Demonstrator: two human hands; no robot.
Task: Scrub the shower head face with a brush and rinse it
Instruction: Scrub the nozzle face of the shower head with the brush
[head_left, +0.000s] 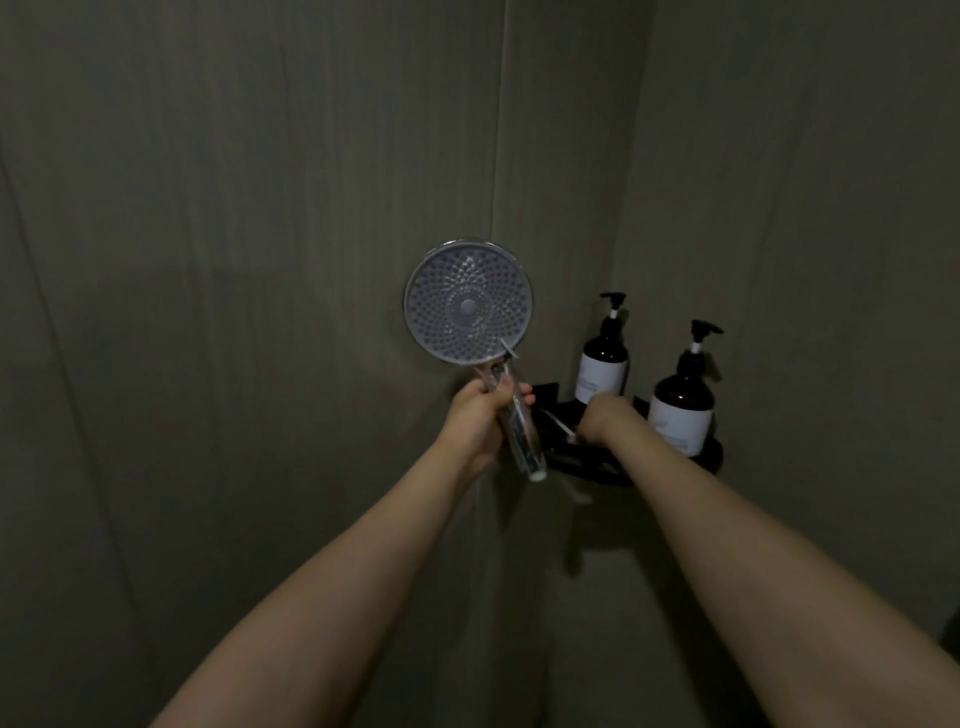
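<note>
We stand in a dim shower corner walled with large grey-green tiles (260, 182), a vertical grout line running down behind the shower head (466, 303). A black corner shelf (582, 465) is fixed where the two walls meet. On it stand two dark pump bottles: the left bottle (604, 353) further back and the right bottle (683, 395) nearer us, each with a pale label whose print is too small and blurred for us to read. Our left hand (480, 415) grips the clear handle (521, 431) of the shower head, fingers curled round it, holding the round nozzle face upright and turned toward us, just left of the shelf. Our right hand (605, 418) reaches onto the shelf in front of the left bottle, its fingers bent down out of sight, so we cannot tell whether it holds anything. A thin pale stick (558, 423), perhaps a brush handle, lies on the shelf just beside that hand.
</note>
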